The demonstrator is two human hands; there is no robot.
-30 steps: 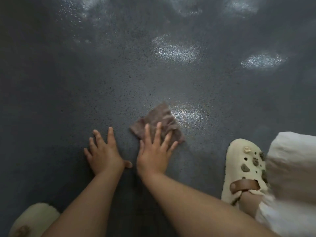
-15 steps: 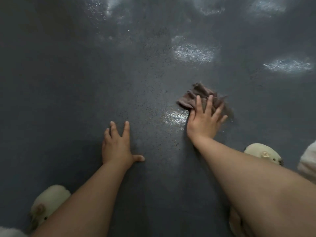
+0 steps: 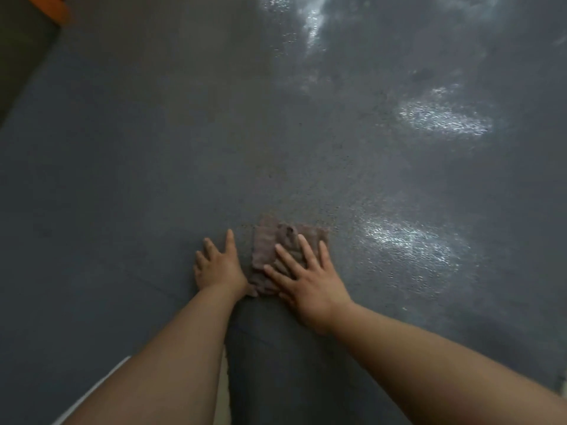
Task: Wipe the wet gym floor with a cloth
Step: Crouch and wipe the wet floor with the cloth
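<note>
Your right hand (image 3: 310,282) presses the cloth (image 3: 267,250) flat, fingers straight and spread. Your left hand (image 3: 219,266) rests just left, fingers straight, flat on the floor (image 3: 122,194), holding nothing.

From my feed, the floor (image 3: 153,185) reads as dark slate grey with a fine speckled grain, shading bluer toward the left of the frame. Pale, silvery-white glossy patches (image 3: 441,118) break it up along the upper right and centre right, mottled like wet glare. The cloth (image 3: 267,246) in the lower centre is a muted brownish mauve, plain, with darker creases. In the upper left corner I see a bright orange shape (image 3: 50,7). A thin whitish strip (image 3: 101,381) shows at the lower left.
</note>
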